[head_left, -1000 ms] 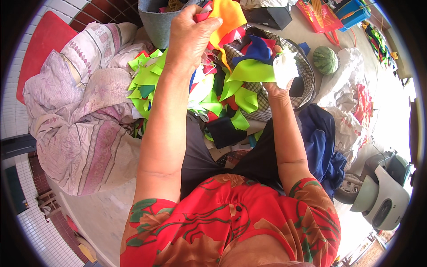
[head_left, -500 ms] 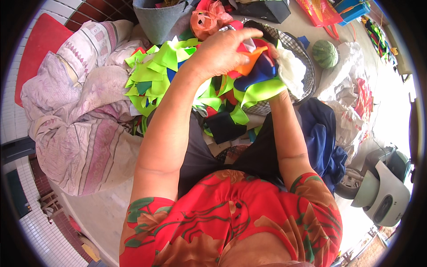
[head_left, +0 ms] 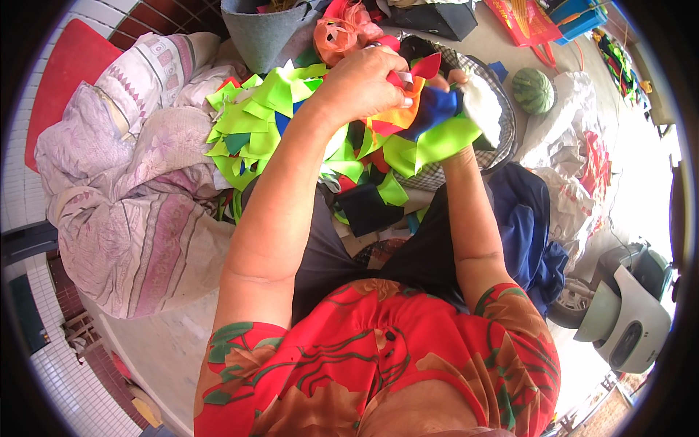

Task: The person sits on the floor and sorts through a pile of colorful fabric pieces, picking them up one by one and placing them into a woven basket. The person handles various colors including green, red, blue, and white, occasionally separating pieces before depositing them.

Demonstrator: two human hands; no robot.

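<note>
My left hand (head_left: pixel 362 84) is closed on an orange cloth scrap (head_left: pixel 397 109) with red beside it. My right hand (head_left: pixel 458 78) is mostly hidden behind the bunch of cloth it holds; only some fingertips and the wrist show. In that bunch are a blue scrap (head_left: pixel 439 109), a lime green scrap (head_left: pixel 437 142) and a white piece (head_left: pixel 481 109). Both hands are over a checked fabric-lined basket (head_left: pixel 506 109). Left of them lies a heap of lime green scraps (head_left: pixel 251 116), and a black scrap (head_left: pixel 369 207) lies nearer to me.
A crumpled patterned sheet (head_left: pixel 138 197) spreads on the left. Beyond the heap are a grey felt bin (head_left: pixel 269 36) and a pinkish plastic bag (head_left: pixel 346 36). To the right sit a watermelon (head_left: pixel 533 91), white plastic bags (head_left: pixel 561 131), dark blue cloth (head_left: pixel 528 218) and a grey-white machine (head_left: pixel 633 320).
My left hand has drawn slightly left and toward me with the orange scrap. The lime green and white pieces in the right hand have shifted, and a red tip now stands up between the hands.
</note>
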